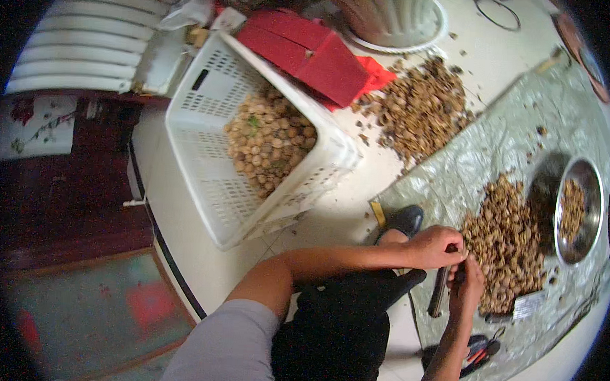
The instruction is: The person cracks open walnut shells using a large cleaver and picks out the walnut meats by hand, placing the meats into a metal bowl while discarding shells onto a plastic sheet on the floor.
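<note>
My left hand has its fingers curled, and its thumb and fingertips meet those of my right hand. A small pale piece may lie between the fingertips; it is too small to tell. Below the hands a dark elongated handle slants down; whether a hand grips it is hidden. Just right of both hands is a pile of cracked walnuts on a greenish plastic sheet. Beyond the pile a shiny steel bowl contains brownish nut pieces.
A white perforated plastic crate, tilted in view, holds whole walnuts. Behind it lie a red box and a heap of shells on the tiled floor. Red-handled pliers or scissors lie near my right forearm. A dark shoe rests by the sheet's edge.
</note>
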{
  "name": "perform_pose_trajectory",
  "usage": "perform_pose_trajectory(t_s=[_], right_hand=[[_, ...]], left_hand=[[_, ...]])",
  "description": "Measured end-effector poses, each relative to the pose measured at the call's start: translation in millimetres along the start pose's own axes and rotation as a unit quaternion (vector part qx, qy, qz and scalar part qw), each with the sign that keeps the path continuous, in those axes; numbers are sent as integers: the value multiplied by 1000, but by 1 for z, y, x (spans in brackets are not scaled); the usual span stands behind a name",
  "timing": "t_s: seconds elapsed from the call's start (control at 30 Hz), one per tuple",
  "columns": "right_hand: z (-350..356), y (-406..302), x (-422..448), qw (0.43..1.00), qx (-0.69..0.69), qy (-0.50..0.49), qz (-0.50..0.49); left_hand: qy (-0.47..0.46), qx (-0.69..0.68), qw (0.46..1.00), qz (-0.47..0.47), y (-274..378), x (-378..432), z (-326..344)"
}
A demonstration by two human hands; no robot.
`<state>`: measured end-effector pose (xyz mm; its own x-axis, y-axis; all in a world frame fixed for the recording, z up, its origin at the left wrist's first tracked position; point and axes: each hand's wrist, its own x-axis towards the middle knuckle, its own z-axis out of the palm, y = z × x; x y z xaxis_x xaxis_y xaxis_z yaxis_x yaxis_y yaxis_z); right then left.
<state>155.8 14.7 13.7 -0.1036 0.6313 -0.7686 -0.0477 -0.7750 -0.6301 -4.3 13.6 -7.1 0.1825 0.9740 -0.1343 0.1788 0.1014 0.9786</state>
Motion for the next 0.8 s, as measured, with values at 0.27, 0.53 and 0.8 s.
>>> perform_pose_trajectory(t_s=[0.27,0.53,0.8], right_hand=[[-27,16,5,977,194,-81,46],[-11,-4,12,967,240,-79,23],[14,3,3,949,273,-157,26]], left_hand=[[274,-529,786,-168,-7,40,-59],[9,65,990,124,18,16,16],[-30,211,970,119,2,0,12]])
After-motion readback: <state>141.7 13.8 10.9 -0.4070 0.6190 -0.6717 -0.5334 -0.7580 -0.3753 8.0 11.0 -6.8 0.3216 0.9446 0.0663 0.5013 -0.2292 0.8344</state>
